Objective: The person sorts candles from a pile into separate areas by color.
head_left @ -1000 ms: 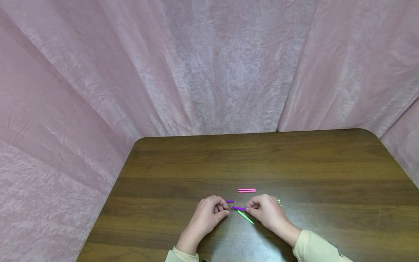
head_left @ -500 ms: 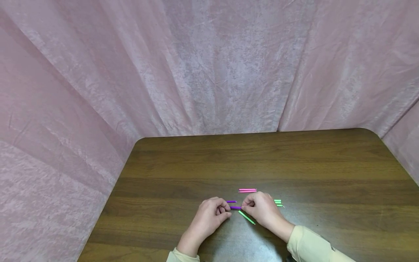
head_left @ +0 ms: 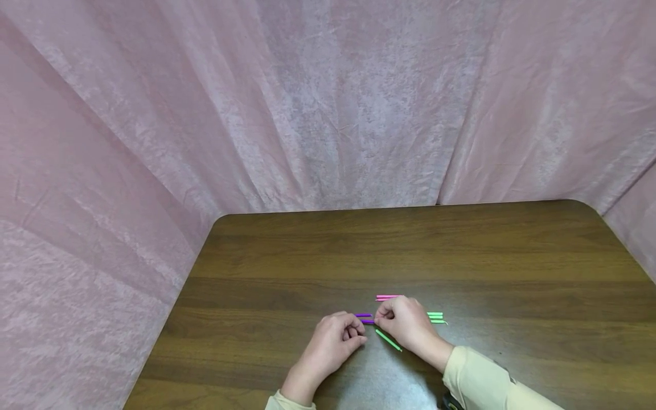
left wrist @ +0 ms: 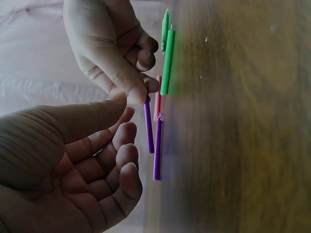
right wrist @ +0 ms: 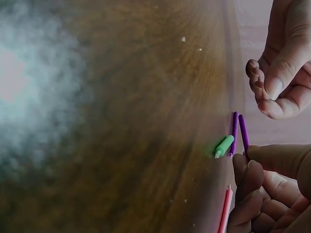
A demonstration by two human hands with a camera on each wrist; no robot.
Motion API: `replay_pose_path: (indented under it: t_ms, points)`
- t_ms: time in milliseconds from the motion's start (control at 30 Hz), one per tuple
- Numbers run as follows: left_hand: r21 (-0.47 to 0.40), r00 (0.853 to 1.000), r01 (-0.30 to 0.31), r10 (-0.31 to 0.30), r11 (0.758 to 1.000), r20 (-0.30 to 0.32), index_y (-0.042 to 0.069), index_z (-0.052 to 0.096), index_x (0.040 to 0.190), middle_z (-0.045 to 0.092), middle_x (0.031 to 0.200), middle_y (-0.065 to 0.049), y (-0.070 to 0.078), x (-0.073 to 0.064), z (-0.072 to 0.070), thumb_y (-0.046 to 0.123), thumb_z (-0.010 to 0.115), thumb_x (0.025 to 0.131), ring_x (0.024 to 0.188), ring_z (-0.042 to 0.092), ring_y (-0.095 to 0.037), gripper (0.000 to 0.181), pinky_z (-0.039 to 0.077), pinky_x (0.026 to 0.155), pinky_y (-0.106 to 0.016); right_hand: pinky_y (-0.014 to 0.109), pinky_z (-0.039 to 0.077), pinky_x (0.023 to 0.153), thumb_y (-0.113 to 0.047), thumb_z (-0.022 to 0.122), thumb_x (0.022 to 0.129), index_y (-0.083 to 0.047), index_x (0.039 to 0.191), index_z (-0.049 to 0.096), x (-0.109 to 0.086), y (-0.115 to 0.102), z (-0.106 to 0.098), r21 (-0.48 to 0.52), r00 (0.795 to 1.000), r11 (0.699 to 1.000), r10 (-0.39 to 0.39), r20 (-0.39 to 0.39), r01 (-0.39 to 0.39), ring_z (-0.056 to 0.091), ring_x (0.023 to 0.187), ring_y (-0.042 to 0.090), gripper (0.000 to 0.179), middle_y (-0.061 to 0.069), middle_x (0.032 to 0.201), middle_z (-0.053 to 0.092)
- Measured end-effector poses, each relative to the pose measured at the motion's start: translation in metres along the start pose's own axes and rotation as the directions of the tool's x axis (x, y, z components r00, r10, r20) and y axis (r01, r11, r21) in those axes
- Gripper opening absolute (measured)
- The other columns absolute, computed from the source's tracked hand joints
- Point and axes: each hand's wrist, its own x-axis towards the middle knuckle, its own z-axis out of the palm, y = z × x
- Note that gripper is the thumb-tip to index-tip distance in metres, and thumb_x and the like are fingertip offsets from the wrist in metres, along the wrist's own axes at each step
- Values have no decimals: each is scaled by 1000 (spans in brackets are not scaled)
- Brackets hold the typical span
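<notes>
My right hand (head_left: 407, 323) pinches the end of a thin purple candle (right wrist: 244, 132) between thumb and forefinger, the candle pointing left. Just beyond it, a second purple candle (head_left: 364, 315) lies on the table, nearly parallel. My left hand (head_left: 333, 344) is close to the purple candles' left ends, which it partly hides in the head view. Its fingers are loosely bent around nothing, as the left wrist view shows. Nearer the person, a green candle (head_left: 388, 340) lies slanted. Two pink candles (head_left: 386, 297) lie beyond the right hand, which covers their right ends.
To the right of the right hand lie more green candles (head_left: 437, 316), partly covered by it. The brown wooden table (head_left: 287, 250) reaches back to a pink curtain (head_left: 338, 114), which also hangs on both sides.
My right hand has moved left and away from the person with its purple candle, closer to the other purple one. The green candles at right are more exposed. The left hand has barely shifted.
</notes>
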Motion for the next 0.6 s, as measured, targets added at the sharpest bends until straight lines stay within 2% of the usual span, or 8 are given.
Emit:
replay_pose_path:
  t_ms: [367, 600]
  points:
    - [-15, 1000, 6, -6, 1000, 1, 13, 66, 78, 53, 70, 12, 1, 1, 1, 8, 79, 78, 60, 46, 5, 14, 42, 58, -15, 29, 42, 63, -8, 75, 74, -22, 63, 66, 5, -3, 6, -18, 1000, 1000, -20, 1, 20, 51, 62, 4, 20, -19, 59, 56]
    - [4, 1000, -3, 3, 1000, 19, 16, 67, 77, 52, 70, 15, 2, -1, 3, 10, 79, 77, 60, 45, 7, 14, 40, 60, -13, 29, 45, 65, -6, 75, 73, -21, 62, 65, 7, -7, 9, -28, 999, 999, -33, -16, 32, 65, 76, 12, 21, -18, 60, 58]
